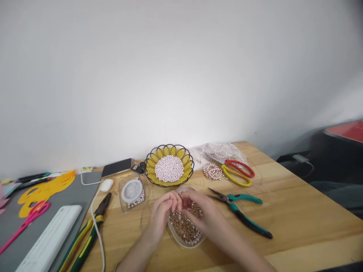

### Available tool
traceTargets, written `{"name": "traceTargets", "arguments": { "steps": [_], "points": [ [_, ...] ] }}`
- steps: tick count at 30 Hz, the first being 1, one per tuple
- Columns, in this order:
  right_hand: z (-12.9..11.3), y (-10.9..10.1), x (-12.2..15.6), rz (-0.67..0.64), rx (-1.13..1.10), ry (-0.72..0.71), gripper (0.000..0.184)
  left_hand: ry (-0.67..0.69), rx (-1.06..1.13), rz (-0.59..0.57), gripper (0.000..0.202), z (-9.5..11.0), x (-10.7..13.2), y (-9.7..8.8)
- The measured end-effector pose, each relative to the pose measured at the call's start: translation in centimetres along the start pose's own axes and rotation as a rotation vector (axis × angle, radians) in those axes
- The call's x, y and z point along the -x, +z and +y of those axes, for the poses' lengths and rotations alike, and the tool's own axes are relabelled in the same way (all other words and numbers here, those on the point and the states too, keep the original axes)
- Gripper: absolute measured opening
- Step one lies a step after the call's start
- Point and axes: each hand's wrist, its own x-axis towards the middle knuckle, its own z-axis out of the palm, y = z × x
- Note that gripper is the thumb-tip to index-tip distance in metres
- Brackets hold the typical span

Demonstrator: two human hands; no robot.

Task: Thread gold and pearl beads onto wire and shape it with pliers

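My left hand (pixel 163 208) is closed in a pinch above the left edge of a clear plastic tub (pixel 190 245). Facing it, my right hand (pixel 202 210) curls its fingers together over the same tub. The fingertips of both hands nearly meet, and what is between them is too small to make out. Gold and pale pink beads (pixel 184 228) fill the tub. Just behind my hands stands a yellow basket with a black wire rim (pixel 188 174), holding a heap of pale pink beads (pixel 169 169).
Teal-handled long-nose pliers (pixel 241 207) and red-and-yellow scissors (pixel 236 172) lie right, near a bead strand coil (pixel 212 172). Left are a boxed white spool (pixel 132 191), a phone (pixel 117 167), green-yellow pliers (pixel 87 234), a white cable (pixel 96 226), a keyboard (pixel 51 238) and pink scissors (pixel 27 223).
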Motion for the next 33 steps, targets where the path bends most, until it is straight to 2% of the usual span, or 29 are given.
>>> {"name": "traceTargets", "arguments": {
  "steps": [6,11,15,17,19,21,24,28,33],
  "points": [
    [0.1,0.0,0.0,-0.043,-0.081,0.046,0.023,0.047,-0.093,-0.023,0.034,-0.2,0.4,-0.4],
    [0.3,0.1,1.0,-0.118,-0.103,0.22,0.023,0.068,-0.156,-0.036,0.039,-0.5,0.6,-0.4],
    [-0.1,-1.0,1.4,-0.214,-0.215,0.261,0.014,0.092,-0.204,-0.018,0.041,-0.5,0.7,-0.7],
    [-0.3,-2.0,1.4,-0.224,-0.24,0.256,0.008,0.115,-0.233,-0.015,0.045,-0.4,0.7,-0.8],
    [-0.3,-3.1,1.2,-0.179,-0.214,0.245,0.004,0.142,-0.271,-0.028,0.051,-0.3,0.8,-0.7],
    [-0.1,-4.4,0.8,-0.095,-0.165,0.222,0.003,0.17,-0.314,-0.049,0.057,-0.3,0.8,-0.5],
    [0.6,-6.9,-0.1,0.044,-0.101,0.172,0.014,0.187,-0.373,-0.073,0.06,-0.3,1.0,-0.1],
    [2.4,-10.5,-1.7,0.134,-0.027,0.123,0.023,0.17,-0.433,-0.093,0.058,-0.5,1.0,0.1],
    [6.0,-13.5,-3.9,0.141,0.117,0.124,0.024,0.182,-0.478,-0.098,0.058,-0.8,0.7,-0.3]
  ]
}}
